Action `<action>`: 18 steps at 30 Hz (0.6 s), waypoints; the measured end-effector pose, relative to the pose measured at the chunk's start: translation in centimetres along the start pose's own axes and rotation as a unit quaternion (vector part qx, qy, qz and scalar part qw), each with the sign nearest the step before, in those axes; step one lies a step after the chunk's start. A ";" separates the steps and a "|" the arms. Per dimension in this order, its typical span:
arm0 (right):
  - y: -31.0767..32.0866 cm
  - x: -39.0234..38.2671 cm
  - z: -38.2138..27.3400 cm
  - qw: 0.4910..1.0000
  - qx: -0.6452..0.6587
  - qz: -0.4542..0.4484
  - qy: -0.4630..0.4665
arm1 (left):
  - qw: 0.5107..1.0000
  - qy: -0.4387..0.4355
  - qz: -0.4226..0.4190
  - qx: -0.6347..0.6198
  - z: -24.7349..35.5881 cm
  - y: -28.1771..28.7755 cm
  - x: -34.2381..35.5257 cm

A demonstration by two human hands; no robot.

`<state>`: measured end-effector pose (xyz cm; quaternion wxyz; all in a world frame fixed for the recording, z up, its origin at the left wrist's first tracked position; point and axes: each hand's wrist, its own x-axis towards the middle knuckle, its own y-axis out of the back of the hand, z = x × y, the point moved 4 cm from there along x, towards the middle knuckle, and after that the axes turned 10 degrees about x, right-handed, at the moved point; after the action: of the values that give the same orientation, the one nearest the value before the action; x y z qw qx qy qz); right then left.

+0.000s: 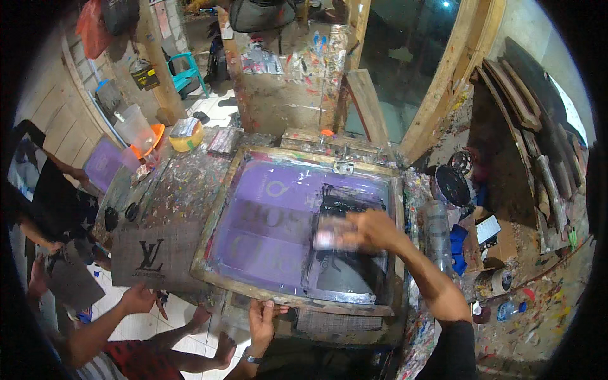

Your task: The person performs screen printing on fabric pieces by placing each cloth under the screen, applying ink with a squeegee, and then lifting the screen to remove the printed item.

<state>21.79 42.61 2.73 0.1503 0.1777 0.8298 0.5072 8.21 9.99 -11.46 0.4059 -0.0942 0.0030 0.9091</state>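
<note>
A wooden screen printing frame [215,244] with purple mesh [269,218] lies on the worktable in front of me. Wet black ink [342,199] covers the right part of the mesh. My right hand [375,232] is closed on a squeegee [329,235], pale and smeared by motion, over the inked area. At the frame's near edge my left hand [261,324] grips the wood, thumb on top, fingers partly hidden below. A grey fabric panel [373,320] shows under the near edge.
At left, another person's hand [136,299] holds a grey panel [136,244] with a black printed emblem. A second person with a dark panel [73,282] is farther left. An ink tub [451,185], blue cloth [458,239] and small bottle [508,311] sit at right.
</note>
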 end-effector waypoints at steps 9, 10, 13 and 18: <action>-0.7 4.3 4.6 0.962 -0.141 0.232 -0.030 | 0.999 0.034 -0.011 0.019 -0.4 0.8 -0.2; -2.0 2.7 3.9 0.968 -0.138 0.207 -0.034 | 0.999 0.041 -0.020 0.021 -1.3 1.0 -0.8; -4.0 -2.1 -1.3 0.975 -0.143 0.167 -0.015 | 0.999 0.026 0.013 0.038 -0.3 0.9 -1.6; -8.0 -11.0 -7.9 0.980 -0.135 0.148 0.019 | 0.999 0.018 0.001 0.038 0.8 -0.2 -0.6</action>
<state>27.05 28.07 -0.21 0.0801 0.2669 0.7212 0.6342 8.64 9.77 -10.55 0.4079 -0.0955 0.0450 0.9069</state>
